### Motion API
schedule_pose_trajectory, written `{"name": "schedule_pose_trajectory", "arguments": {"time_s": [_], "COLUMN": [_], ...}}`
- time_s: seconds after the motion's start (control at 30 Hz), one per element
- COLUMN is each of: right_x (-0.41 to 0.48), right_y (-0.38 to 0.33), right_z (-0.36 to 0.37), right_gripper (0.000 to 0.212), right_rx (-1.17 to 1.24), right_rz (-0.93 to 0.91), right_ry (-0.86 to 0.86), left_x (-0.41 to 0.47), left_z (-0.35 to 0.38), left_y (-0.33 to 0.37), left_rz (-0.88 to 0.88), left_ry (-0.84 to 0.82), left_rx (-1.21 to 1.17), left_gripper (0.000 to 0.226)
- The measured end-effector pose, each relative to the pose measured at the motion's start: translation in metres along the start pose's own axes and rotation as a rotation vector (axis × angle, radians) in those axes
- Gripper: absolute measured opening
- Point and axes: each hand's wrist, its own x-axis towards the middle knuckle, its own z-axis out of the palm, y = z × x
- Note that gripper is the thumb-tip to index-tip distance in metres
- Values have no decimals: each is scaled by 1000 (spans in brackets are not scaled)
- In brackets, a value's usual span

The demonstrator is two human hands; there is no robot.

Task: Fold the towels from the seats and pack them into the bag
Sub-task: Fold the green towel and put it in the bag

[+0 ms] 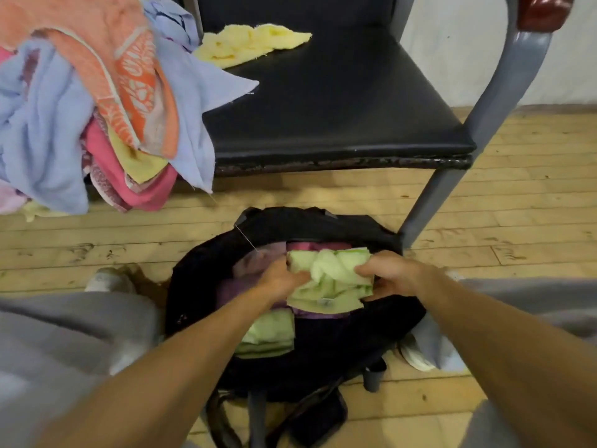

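Holding a folded towel (329, 276) between left hand (280, 282) and right hand (389, 274), in the open bag (323, 225) on the floor (517, 221) before the chair (504, 92); leaving a loose towel (252, 43) lying far back on its seat (339, 108), a towel heap (80, 108) further left.

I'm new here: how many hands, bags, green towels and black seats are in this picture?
Hands: 2, left hand and right hand
Bag: 1
Green towels: 2, held towel and lower towel
Black seat: 1
Total: 6
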Motion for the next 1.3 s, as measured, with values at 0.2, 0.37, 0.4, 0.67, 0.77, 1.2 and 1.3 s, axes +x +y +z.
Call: {"name": "schedule_pose_trajectory", "arguments": {"time_s": [0.2, 0.37, 0.4, 0.67, 0.77, 1.2, 1.3], "right_x": [47, 66, 66, 91, 96, 46, 7], "right_y": [55, 91, 97, 127, 129, 28, -23], "right_z": [23, 29, 30, 36, 40, 4, 6], "right_gripper": [27, 33, 35, 9, 5, 12, 21], "right_rx": [-82, -412, -541, -722, -724, -961, -942], "right_rz": [51, 55, 61, -19, -30, -298, -399], "right_ry": [53, 63, 67, 288, 330, 324, 330], "left_x": [13, 22, 24, 33, 33, 29, 3], "left_z": [38, 49, 52, 75, 77, -3, -39], "left_y": [-56, -100, -107, -130, -134, -15, 28], "left_rz": [-63, -127, -152, -200, -208, -16, 112], "left_ry": [-152, -243, -265, -135, -77, -196, -172], "left_rx": [-79, 93, 156, 327, 306, 299, 194], "left_gripper": [38, 69, 71, 53, 54, 8, 12]}}
